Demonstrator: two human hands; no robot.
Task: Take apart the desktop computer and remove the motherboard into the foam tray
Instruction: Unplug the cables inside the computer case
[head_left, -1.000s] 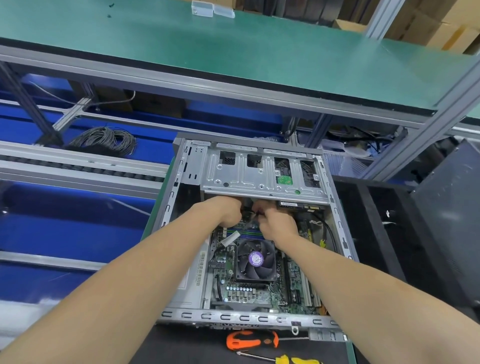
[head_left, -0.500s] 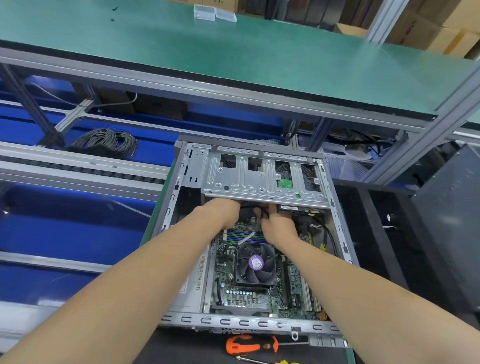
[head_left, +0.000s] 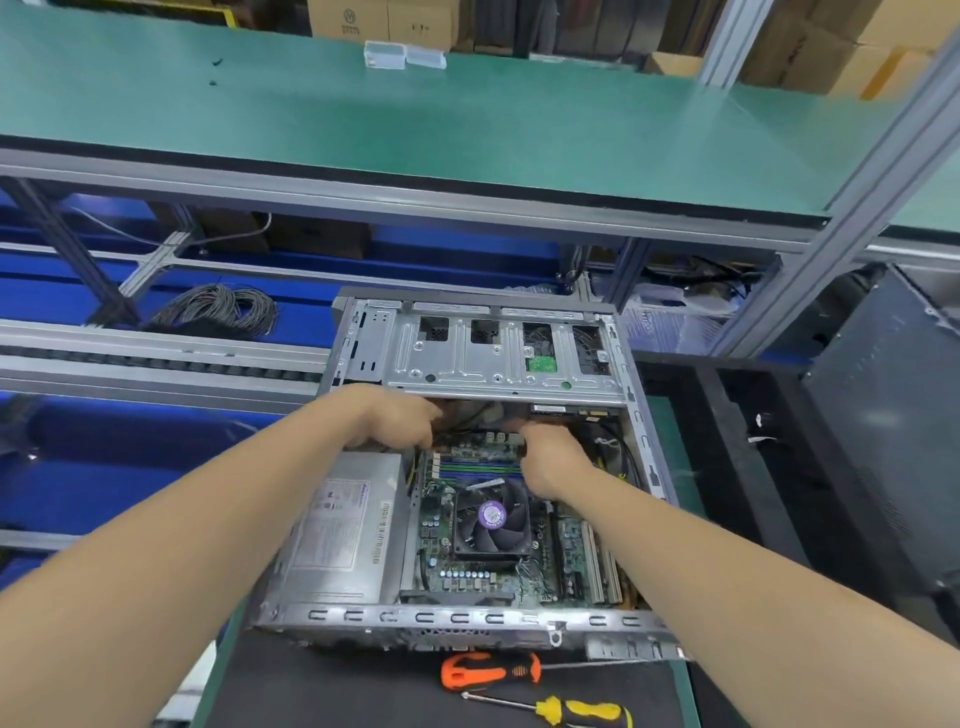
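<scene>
Overhead and behind, a long green-topped shelf on a grey aluminium frame (head_left: 467, 130), spanning the full width. Below it on the left, grey roller rails over blue panels (head_left: 156, 358). In the middle, on a dark mat-covered surface (head_left: 337, 686), an open grey steel desktop computer case (head_left: 358, 617), interior facing up. At far right, a large dark grey metal panel (head_left: 883, 441). Between panel and case, a black tray with raised dividers (head_left: 727, 441), just beside the case wall.

Inside the case, across the far end, a silver perforated drive cage (head_left: 467, 364), overhanging the far edge of the board and hiding whatever lies beneath. At near left, a grey boxed power supply with a white label (head_left: 343, 530). Just beside it on the right, flat on the case floor and not in the tray, the green motherboard (head_left: 467, 577). On its middle, a black square cooling fan with a round purple sticker (head_left: 492, 514).

Two bare forearms reaching in from the near side, the left one crossing over the power supply, the right one covering part of the board's right edge. Left hand (head_left: 400, 418) at the cage's lip, fingers bent, tips lost in shadow among pale cables (head_left: 483, 415); cannot tell whether gripping anything. Right hand (head_left: 550, 452) near it, over the board's far edge, fingers curled toward the left hand; cannot tell if anything is pinched.

On the rails at left, a coil of grey cable (head_left: 218, 309). On the mat in front of the case, an orange-handled screwdriver (head_left: 488, 670) and, nearer, a yellow-handled screwdriver (head_left: 576, 709). On the shelf, two small clear plastic boxes (head_left: 402, 54).
</scene>
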